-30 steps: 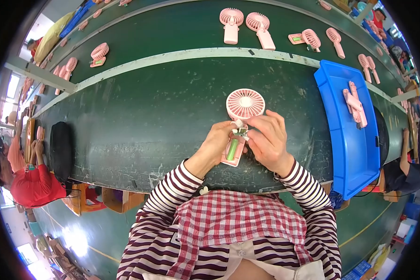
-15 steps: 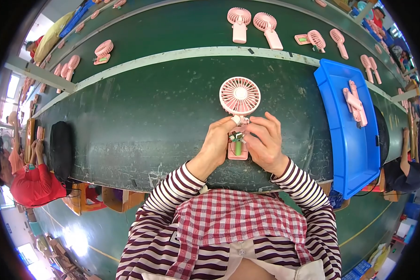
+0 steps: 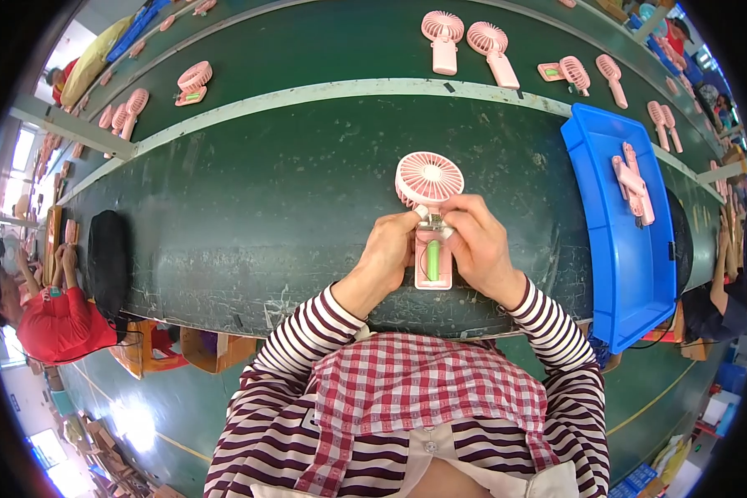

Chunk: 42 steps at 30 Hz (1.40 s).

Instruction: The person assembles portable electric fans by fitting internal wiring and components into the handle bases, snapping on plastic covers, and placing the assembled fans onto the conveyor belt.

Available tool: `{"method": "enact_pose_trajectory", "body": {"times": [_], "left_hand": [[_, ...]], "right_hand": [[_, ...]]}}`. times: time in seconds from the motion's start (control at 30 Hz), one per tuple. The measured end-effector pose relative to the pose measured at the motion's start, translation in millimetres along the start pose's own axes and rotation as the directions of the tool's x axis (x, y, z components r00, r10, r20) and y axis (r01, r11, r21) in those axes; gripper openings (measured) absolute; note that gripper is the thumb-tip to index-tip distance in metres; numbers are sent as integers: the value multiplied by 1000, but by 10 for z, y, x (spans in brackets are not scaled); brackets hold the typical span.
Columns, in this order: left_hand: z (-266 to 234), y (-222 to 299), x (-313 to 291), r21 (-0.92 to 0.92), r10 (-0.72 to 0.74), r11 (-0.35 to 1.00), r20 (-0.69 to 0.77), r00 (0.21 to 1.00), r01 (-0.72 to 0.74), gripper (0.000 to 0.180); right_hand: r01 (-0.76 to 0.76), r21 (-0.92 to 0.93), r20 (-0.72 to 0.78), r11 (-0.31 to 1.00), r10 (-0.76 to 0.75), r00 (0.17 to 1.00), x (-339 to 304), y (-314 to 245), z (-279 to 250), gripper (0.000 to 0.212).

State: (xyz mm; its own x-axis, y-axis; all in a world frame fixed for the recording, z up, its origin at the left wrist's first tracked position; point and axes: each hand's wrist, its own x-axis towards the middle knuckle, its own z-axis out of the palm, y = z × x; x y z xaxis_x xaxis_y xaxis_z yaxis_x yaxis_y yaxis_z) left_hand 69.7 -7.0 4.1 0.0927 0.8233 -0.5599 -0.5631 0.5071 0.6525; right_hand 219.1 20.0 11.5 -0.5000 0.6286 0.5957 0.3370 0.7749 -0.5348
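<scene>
A pink handheld fan (image 3: 429, 178) lies on the green workbench in front of me, its round grille pointing away. Its handle is uncovered and shows a green battery cell (image 3: 432, 261) in a pink tray. My left hand (image 3: 382, 253) is closed on the handle's left side, thumb near the neck. At the neck, the fingers of my right hand (image 3: 479, 245) pinch near a small circuit board (image 3: 432, 222), partly hidden by the fingertips. I cannot make out any finer part between them.
To the right stands a blue plastic bin (image 3: 603, 241) holding several pink casing pieces (image 3: 633, 184). Beyond a pale rail (image 3: 324, 95), more pink fans (image 3: 443, 41) lie on a green belt. A person in red (image 3: 65, 325) sits at the left, beside a black object (image 3: 109, 262).
The circuit board has moved from over the battery up to the fan's neck. My right hand has shifted with it, and the fan grille has tilted. Fans on the belt have slid right.
</scene>
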Motion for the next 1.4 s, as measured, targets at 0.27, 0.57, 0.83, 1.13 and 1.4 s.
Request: {"method": "enact_pose_trajectory", "body": {"times": [0.27, 0.57, 0.83, 1.13, 1.4], "left_hand": [[-59, 24, -3, -11, -42, 999, 91, 995, 43, 31], [-59, -8, 20, -41, -9, 999, 62, 998, 12, 26], [-31, 8, -4, -36, -16, 999, 64, 998, 18, 26], [-54, -3, -7, -22, -40, 999, 42, 998, 41, 27], [-75, 19, -42, -14, -113, 993, 85, 990, 115, 30]], "right_hand": [[-135, 133, 92, 982, 123, 988, 75, -34, -95, 13], [-117, 113, 126, 987, 103, 987, 70, -10, -97, 13], [-125, 101, 159, 987, 108, 981, 77, -13, -118, 15], [-115, 81, 215, 990, 95, 972, 102, -58, -114, 23], [-66, -104, 284, 992, 94, 954, 38, -102, -68, 27]]}}
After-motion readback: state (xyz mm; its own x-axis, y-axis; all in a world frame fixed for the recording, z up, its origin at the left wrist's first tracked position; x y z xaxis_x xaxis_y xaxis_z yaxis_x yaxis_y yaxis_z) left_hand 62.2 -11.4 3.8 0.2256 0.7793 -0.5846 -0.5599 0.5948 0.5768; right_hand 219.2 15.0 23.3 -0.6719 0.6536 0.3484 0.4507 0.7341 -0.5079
